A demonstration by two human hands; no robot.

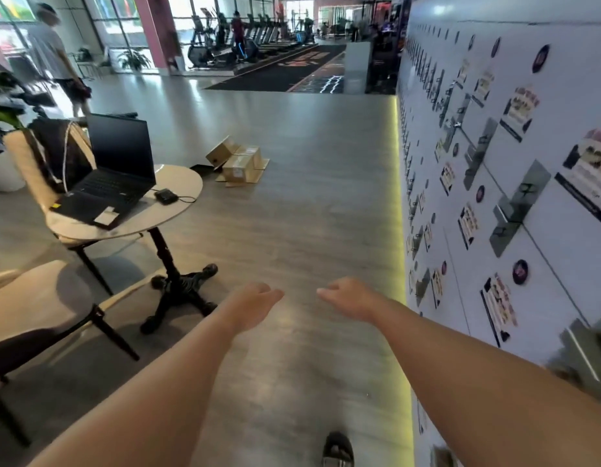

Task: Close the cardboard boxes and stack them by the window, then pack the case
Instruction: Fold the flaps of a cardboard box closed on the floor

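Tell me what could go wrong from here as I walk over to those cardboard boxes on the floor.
1. The black spreading foot of the round white table reaches into the floor on your left; a foot could catch it.
2. One brown cardboard box leans tilted on the other boxes; it may slide off when you touch the pile.
3. Loose flaps lie flat around the pile and could slip underfoot.
Both the left hand and right hand are empty, free to steady things.
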